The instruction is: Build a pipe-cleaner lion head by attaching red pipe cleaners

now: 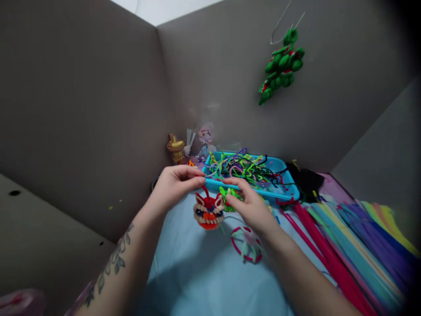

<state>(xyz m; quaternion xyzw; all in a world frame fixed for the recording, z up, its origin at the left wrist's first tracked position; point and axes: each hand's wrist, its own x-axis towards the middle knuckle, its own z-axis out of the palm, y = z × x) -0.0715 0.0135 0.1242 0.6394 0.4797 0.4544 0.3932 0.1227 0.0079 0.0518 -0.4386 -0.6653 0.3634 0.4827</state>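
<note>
Fuzzy-stem figure work is judged to be at a handling and adjusting stage. A red-and-cream lion-head figure [209, 213], orange at the mouth, is hung over the light-blue cloth [184, 281], at mid-scene, by a red stem [205, 190]. The stem's upper end appears to be pinched in the left hand [179, 184], thumb and forefinger closed together. The right hand [255, 206] is held just to the right, thumb and forefinger curved and a narrow gap left between; whether anything is gripped there cannot be told. By judgement, the next move calls for a steady left pinch and light right fingertips, so that the soft ears are not crushed. Behind the right fingertips a bright green piece [224, 193] is seen, partly hidden, and could be snagged. Nearer and to the right, a pink-and-green round frame [249, 237] is set beneath the right wrist, where it could be brushed. Reach on the far side is limited by a blue tray [279, 193] heaped with tangled stem pieces [243, 166]. Long coloured bundles [358, 241] are laid out at right; far left, a lidded cup [176, 151] is noted.
</note>
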